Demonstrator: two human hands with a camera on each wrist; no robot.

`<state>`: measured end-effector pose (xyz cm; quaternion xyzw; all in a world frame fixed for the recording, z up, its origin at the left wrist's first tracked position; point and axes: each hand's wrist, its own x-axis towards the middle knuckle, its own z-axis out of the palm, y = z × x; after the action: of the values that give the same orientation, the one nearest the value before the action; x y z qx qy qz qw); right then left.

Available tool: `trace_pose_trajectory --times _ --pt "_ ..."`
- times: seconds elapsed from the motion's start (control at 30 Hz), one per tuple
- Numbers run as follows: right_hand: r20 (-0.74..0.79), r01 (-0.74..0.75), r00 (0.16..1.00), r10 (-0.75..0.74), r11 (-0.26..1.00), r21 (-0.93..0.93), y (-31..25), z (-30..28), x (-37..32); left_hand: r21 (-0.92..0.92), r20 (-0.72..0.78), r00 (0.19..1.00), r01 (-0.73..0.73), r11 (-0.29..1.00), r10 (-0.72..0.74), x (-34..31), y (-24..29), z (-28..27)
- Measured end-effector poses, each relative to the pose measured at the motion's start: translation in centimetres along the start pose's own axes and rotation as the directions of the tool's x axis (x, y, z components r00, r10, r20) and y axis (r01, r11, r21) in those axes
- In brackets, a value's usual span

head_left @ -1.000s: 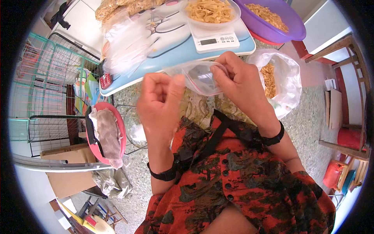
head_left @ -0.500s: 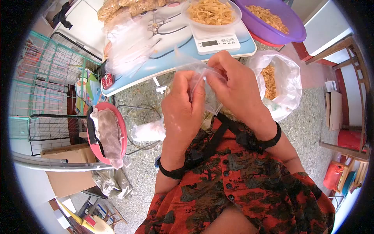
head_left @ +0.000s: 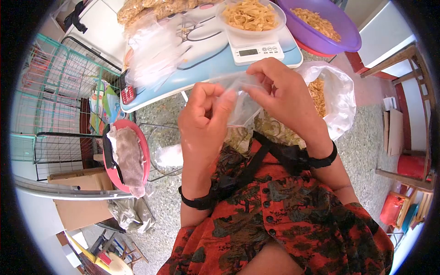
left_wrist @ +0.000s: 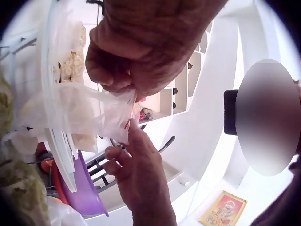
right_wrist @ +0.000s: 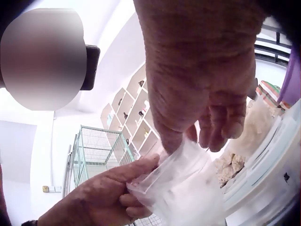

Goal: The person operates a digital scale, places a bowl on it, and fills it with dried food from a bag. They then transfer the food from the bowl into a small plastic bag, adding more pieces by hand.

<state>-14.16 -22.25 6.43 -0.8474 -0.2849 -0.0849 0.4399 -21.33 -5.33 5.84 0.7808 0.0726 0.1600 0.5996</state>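
Both hands are at a clear plastic zip bag [head_left: 245,105] held over the lap, just in front of the table. My left hand [head_left: 201,117] pinches one side of its mouth between thumb and curled fingers. At the other side, my right hand [head_left: 288,94] pinches the edge between thumb and index finger. The left wrist view shows the bag [left_wrist: 113,115] hanging flat and empty, with a thin red line along its mouth. In the right wrist view the bag's film [right_wrist: 188,188] spreads below both hands.
On the blue table [head_left: 201,68] lie a pile of clear bags [head_left: 151,57] and a white scale [head_left: 259,54] bearing a bowl of yellowish strips [head_left: 252,16]. A purple basin [head_left: 346,39] stands beyond. A white sack [head_left: 343,98] stands right; a pink stool [head_left: 143,151] left.
My left hand moved right to meet the right hand at the bag, then drew back slightly left. The bag's mouth spreads between them now. The right hand shifted little.
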Motion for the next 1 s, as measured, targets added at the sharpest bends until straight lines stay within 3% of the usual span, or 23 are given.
trace_pose_trajectory --times 0.07,0.17,0.23,0.3,0.47,0.57,0.67,0.87,1.0 --pt "0.06 0.02 0.998 -0.023 0.999 0.043 -0.9 -1.0 0.1 -0.028 -0.035 0.998 0.059 0.998 -0.06 0.4 0.6 -0.3" --pt "-0.037 0.136 0.99 -0.135 0.99 0.034 -2.0 -2.2 -0.4 -0.041 -0.09 0.992 0.081 0.996 -0.084 0.8 0.3 -0.5" --pt "0.023 0.353 0.936 -0.353 0.936 -0.011 -2.2 -2.1 -0.6 -0.031 -0.099 0.992 0.078 0.996 -0.081 0.9 0.2 -0.4" --pt "0.092 0.438 0.897 -0.433 0.898 -0.035 -2.8 -1.6 -1.1 -0.042 -0.097 0.992 0.074 0.996 -0.078 1.0 0.2 -0.1" --pt "0.432 0.371 0.867 -0.249 0.9 -0.227 -2.6 0.3 -2.3 -0.1 -0.111 0.99 0.079 0.992 -0.09 0.9 1.4 -0.1" --pt "0.474 0.382 0.839 -0.266 0.909 -0.166 -2.7 0.2 -2.0 -0.155 -0.118 0.983 0.124 0.98 -0.143 1.4 1.0 -0.7" --pt "0.431 0.388 0.857 -0.281 0.904 -0.182 -2.0 0.4 -1.6 -0.284 -0.081 0.977 0.165 0.944 -0.195 1.5 0.7 -0.5" --pt "0.351 0.355 0.894 -0.277 0.917 -0.182 -1.2 0.6 -1.5 -0.153 0.003 0.994 0.111 0.982 -0.112 1.5 1.1 -1.4" --pt "0.262 0.35 0.916 -0.304 0.925 -0.148 -1.0 0.8 -1.3 -0.214 -0.037 0.995 0.087 0.973 -0.097 1.0 1.6 -1.3"
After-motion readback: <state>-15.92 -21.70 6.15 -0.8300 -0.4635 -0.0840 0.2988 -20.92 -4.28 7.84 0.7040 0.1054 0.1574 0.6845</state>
